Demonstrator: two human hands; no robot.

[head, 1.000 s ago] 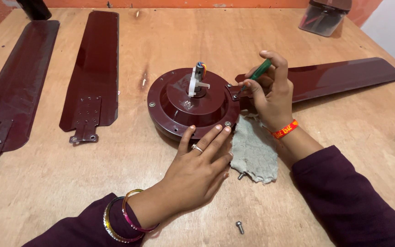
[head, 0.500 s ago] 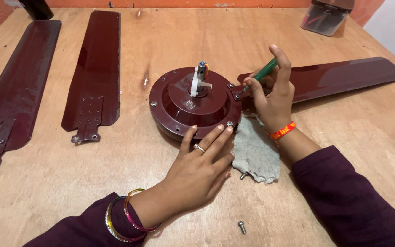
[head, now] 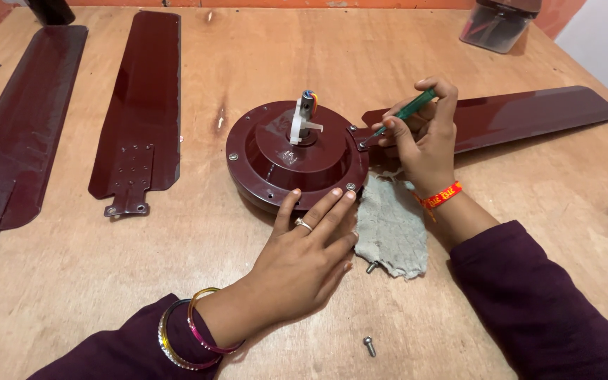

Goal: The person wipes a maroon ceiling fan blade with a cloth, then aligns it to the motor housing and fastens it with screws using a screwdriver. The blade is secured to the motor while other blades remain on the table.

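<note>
While the left hand [head: 304, 257] lies flat, fingers spread, against the maroon fan motor [head: 297, 156] mid-table, right hand [head: 423, 137] grips a green screwdriver [head: 408, 111], tip at the attached blade [head: 515, 116], grey rag [head: 390, 226] beside, loose screw [head: 369, 345] nearby.

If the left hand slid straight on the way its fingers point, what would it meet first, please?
The left hand already touches the maroon fan motor housing at its near rim, so that rim comes first.
</note>
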